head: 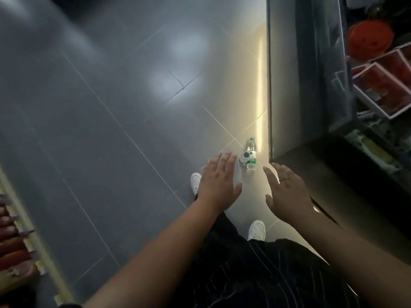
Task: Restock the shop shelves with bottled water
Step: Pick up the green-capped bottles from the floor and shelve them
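Two water bottles point(251, 155) sitting on floor point(133, 107) beside cabinet point(289, 74) corner, apparently upright, lying ahead between hands. Left hand point(219, 181) hovering nearer than right hand point(287, 190). Both grips spreading flat, holding nothing.

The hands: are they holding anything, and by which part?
Nothing is held. The left hand and right hand are open, clear of the water bottles on the floor.

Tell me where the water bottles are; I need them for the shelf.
Head view, right of centre: the water bottles sit on the tiled floor beside the grey cabinet, just ahead of the left hand and right hand.
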Available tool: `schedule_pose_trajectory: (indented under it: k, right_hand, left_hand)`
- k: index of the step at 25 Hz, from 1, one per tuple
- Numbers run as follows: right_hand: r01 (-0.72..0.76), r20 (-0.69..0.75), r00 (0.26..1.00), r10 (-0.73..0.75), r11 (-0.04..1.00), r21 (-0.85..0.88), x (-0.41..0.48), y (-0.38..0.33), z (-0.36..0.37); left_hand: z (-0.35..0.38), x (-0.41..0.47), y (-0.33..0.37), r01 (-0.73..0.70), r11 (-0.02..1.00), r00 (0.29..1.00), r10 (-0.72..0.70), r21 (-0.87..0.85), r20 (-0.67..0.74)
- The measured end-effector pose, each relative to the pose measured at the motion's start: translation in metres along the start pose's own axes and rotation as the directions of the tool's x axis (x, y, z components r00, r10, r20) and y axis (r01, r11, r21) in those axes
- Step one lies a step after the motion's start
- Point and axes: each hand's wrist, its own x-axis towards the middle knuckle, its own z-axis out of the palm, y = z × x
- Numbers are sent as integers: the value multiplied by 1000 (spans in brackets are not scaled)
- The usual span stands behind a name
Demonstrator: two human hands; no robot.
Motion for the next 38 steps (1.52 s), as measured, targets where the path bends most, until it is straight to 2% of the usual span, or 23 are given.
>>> schedule_pose_trajectory:
  k: [4, 10, 19, 23, 28, 31, 34, 36, 38]
  right_hand:
    - [-201, 70, 979, 193, 972, 123, 69, -20, -3]
    - [-389, 169, 920, 352, 865, 317, 178, -33, 43]
    - [-511, 364, 840, 402, 812, 282, 274, 6, 258]
    - [-525, 350, 835, 425, 806, 273, 313, 24, 348]
    - [-505, 296, 855, 425, 813, 291, 374, 45, 429]
    - [-540, 304, 838, 452, 766, 348, 402, 57, 457]
    - [-607, 311, 794, 522, 665, 435, 416, 64, 472]
    - [-640, 327, 766, 553, 605, 474, 417, 64, 478]
    - [-647, 350, 760, 548, 591, 481, 418, 60, 484]
  left_hand:
    - [-14, 79, -53, -125, 991, 987, 120, 40, 105]
    - [36, 179, -113, -120, 991, 970, 103, 63, 222]
    - [256, 275, -151, -76, 996, 941, 84, -35, 327]
    - [354, 313, -170, -82, 994, 944, 101, -74, 315]
    - [458, 348, -193, -95, 969, 939, 164, -228, 304]
    - [505, 371, -198, 42, 938, 949, 71, -345, 308]
    - [523, 397, -200, 52, 907, 959, 71, -418, 273]
    - [519, 411, -202, 130, 825, 962, 28, -550, 271]
    - [510, 421, -211, 268, 716, 951, -87, -645, 298]
